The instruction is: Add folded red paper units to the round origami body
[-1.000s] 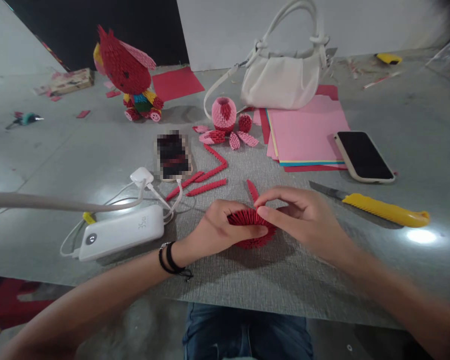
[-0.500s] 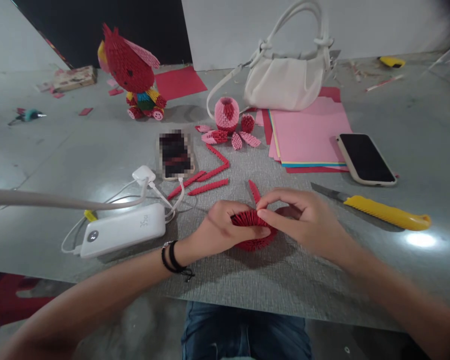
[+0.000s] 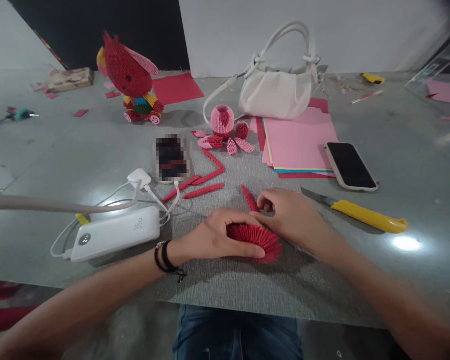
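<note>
A round, pleated ring of folded red paper pieces (image 3: pixel 270 245) is in my left hand (image 3: pixel 217 235), just above the grey cloth-like mat. My left thumb lies across its near side and the fingers go behind it. Just beyond the ring, my right hand (image 3: pixel 290 212) is curled, thumb and forefinger at the near end of a short row of nested red paper pieces (image 3: pixel 248 196). Its fingertips are partly hidden. To the left lie longer red paper rows (image 3: pixel 203 190), one of them bent at an angle.
A yellow-handled knife (image 3: pixel 367 215) with its blade out lies right of my right hand. A phone (image 3: pixel 350 166), coloured paper sheets (image 3: pixel 300 140) and a white handbag (image 3: pixel 275 95) are behind. Left stand a power bank (image 3: pixel 116 234) with cables and a red paper figure (image 3: pixel 131 75).
My right hand has left the ring and moved to the near end of the short red row. The ring has tipped, showing more of its pleated side. The view has shifted slightly.
</note>
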